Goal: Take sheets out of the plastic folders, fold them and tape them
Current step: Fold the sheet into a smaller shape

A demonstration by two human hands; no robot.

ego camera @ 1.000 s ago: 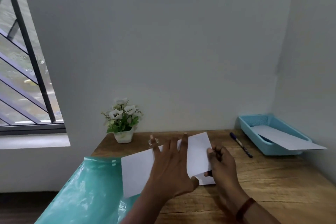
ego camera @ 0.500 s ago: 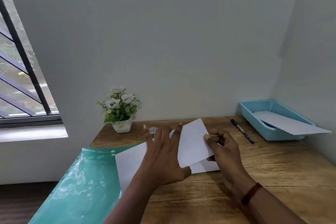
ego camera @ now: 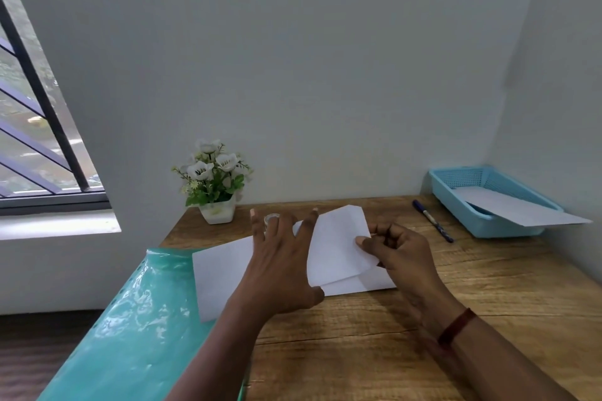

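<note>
A white sheet [ego camera: 221, 273] lies on the wooden table [ego camera: 488, 303], partly over a teal plastic folder [ego camera: 136, 329]. My left hand [ego camera: 280, 264] presses flat on the sheet's middle, fingers spread. The sheet's right end is lifted as a flap [ego camera: 338, 247], and my right hand [ego camera: 397, 254] pinches its edge between thumb and fingers, holding it tilted over the left hand. A small roll of clear tape [ego camera: 271, 217] sits just behind my left fingers, partly hidden.
A white pot of artificial flowers [ego camera: 215, 182] stands at the back left of the table. A blue pen [ego camera: 432, 220] lies at the back right, beside a light blue basket [ego camera: 456, 189] holding a white sheet [ego camera: 521, 210]. Walls close off the back and right.
My right hand has lifted the sheet's right end higher and swung it leftward over the rest. My left hand has stayed pressed on the sheet. The view has shifted a little.
</note>
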